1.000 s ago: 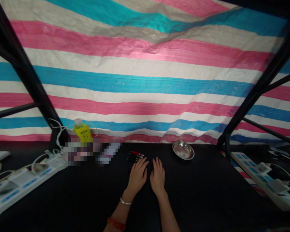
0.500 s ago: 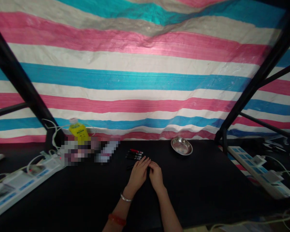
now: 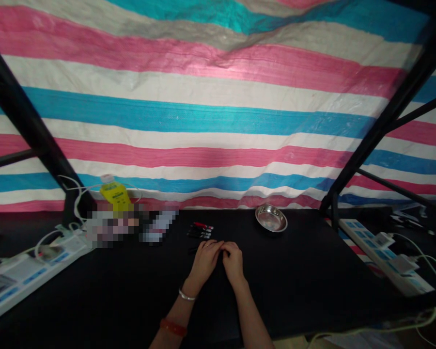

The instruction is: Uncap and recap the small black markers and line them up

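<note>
My left hand [image 3: 204,263] rests on the black table, wearing a silver bangle and a red bracelet on its arm. Its fingers lie forward, slightly bent, their tips meeting those of my right hand [image 3: 233,261]. That right hand also lies low on the table with loosely bent fingers. I see nothing held in either one. Just beyond the left fingers lie several black marker pens [image 3: 199,233] in a row, with a red marker pen [image 3: 203,225] at the far end. A dark pen-like piece [image 3: 193,250] lies beside the left hand, partly hidden.
A shiny metal bowl [image 3: 271,218] stands at the back right. At the back left are a yellow bottle [image 3: 116,196] and blurred items. Power strips with plugs and cables run along the left [image 3: 29,276] and right [image 3: 381,257]. Black frame posts rise at both sides, before a striped sheet.
My fingers have drawn back slightly towards me and bent more, the hands still touching at the tips. The whole view has shifted a little; the pens and bowl keep their places.
</note>
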`<state>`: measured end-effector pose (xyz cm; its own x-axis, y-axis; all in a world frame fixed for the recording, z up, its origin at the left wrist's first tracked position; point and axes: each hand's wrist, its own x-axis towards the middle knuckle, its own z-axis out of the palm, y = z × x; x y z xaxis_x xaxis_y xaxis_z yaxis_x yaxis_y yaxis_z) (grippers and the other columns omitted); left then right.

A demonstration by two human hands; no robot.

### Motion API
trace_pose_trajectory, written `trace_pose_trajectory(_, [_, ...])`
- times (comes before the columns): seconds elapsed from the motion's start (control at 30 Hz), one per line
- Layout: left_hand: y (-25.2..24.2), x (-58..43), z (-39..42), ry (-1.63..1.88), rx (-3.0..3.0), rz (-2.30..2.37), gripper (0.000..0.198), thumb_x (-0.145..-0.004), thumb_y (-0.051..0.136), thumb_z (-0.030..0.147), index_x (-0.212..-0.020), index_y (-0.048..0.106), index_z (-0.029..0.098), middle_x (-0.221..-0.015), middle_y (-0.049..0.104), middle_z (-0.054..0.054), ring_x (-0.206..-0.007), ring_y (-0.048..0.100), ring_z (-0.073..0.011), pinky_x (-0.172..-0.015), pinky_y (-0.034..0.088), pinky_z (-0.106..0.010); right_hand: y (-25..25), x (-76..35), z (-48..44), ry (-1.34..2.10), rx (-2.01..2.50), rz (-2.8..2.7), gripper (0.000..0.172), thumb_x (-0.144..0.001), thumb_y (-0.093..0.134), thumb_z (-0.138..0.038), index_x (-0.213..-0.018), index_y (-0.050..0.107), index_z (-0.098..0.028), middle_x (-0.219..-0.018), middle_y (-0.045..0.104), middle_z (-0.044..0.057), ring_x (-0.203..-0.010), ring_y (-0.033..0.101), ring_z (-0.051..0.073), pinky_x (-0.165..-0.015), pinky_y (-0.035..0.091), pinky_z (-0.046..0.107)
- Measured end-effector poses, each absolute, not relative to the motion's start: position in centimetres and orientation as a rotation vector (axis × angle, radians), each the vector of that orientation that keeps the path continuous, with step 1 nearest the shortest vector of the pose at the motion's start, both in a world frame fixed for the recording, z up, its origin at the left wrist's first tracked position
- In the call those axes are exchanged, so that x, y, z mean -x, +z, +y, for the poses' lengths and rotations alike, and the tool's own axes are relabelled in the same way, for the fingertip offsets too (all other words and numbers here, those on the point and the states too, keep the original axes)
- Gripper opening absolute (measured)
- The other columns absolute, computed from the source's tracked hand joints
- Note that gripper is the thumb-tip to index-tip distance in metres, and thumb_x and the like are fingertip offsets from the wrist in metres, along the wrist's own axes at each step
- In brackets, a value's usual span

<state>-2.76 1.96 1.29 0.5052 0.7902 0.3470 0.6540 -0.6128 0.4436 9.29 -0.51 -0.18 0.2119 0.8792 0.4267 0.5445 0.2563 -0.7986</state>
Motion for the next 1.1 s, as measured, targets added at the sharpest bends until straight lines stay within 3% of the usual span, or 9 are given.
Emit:
trace_pose_trajectory(0.13, [1.4, 2.7, 1.8, 0.777, -2.499, 1.233, 0.032, -0.087, 0.038, 0.014, -0.111, 0.059, 0.021, -0.1, 0.065, -0.006, -0.095, 0.056, -0.0175, -0.086, 0.041, -0.036, 0.0, -9.3, -0.6, 0.386, 1.415, -1.423, 0.035, -0.068, 0.039, -0.001, -0.072, 0.068, -0.021, -0.076, 0.066, 0.003, -0.081, 0.059, 0.017, -0.075, 0.047, 0.029])
trace_pose_trajectory(0.27, [1.3, 2.7, 1.7, 0.796, -2.498, 1.226, 0.034, -0.084, 0.041, 0.012, -0.114, 0.056, 0.02, -0.105, 0.063, -0.006, -0.099, 0.055, -0.0185, -0.088, 0.041, -0.037, 0.0, -9.3, -0.6, 0.38, 1.428, -1.396, 0.033, -0.068, 0.04, -0.002, -0.07, 0.067, -0.021, -0.078, 0.065, 0.004, -0.082, 0.058, 0.017, -0.078, 0.046, 0.03])
trace_pose_trajectory(0.53, [0.8, 2.6, 1.6, 0.784, -2.481, 1.156, 0.042, -0.082, 0.043, 0.014, -0.123, 0.049, 0.021, -0.111, 0.061, -0.007, -0.101, 0.055, -0.0186, -0.091, 0.042, -0.039, -0.2, -9.4, -0.6, 0.324, 1.468, -1.289, 0.028, -0.071, 0.043, -0.005, -0.071, 0.067, -0.02, -0.099, 0.064, 0.008, -0.097, 0.056, 0.019, -0.087, 0.043, 0.034])
trace_pose_trajectory(0.73, [0.8, 2.6, 1.5, 0.782, -2.446, 1.167, 0.04, -0.083, 0.044, 0.014, -0.121, 0.05, 0.024, -0.108, 0.063, -0.004, -0.098, 0.057, -0.018, -0.088, 0.044, -0.036, -1.1, -9.7, -0.4, 0.358, 1.465, -1.255, 0.03, -0.07, 0.042, -0.007, -0.084, 0.066, -0.019, -0.097, 0.065, 0.007, -0.095, 0.058, 0.019, -0.083, 0.046, 0.033])
trace_pose_trajectory(0.9, [1.1, 2.6, 1.4, 0.809, -2.454, 1.206, 0.035, -0.082, 0.047, 0.013, -0.115, 0.055, 0.022, -0.1, 0.065, -0.004, -0.091, 0.059, -0.0173, -0.084, 0.047, -0.034, -1.8, -9.9, -0.1, 0.364, 1.471, -1.204, 0.031, -0.071, 0.044, -0.013, -0.092, 0.067, -0.016, -0.088, 0.066, 0.008, -0.081, 0.061, 0.019, -0.075, 0.05, 0.032])
trace_pose_trajectory(1.1, [0.5, 2.7, 1.8, 1.142, -2.267, 1.22, 0.029, -0.086, 0.04, 0.018, -0.109, 0.058, 0.02, -0.103, 0.065, -0.006, -0.095, 0.06, -0.016, -0.086, 0.049, -0.033, -2.0, -10.1, 0.2, 0.379, 1.53, -1.263, 0.039, -0.074, 0.042, -0.011, -0.106, 0.064, -0.014, -0.093, 0.065, 0.01, -0.081, 0.061, 0.019, -0.079, 0.05, 0.032])
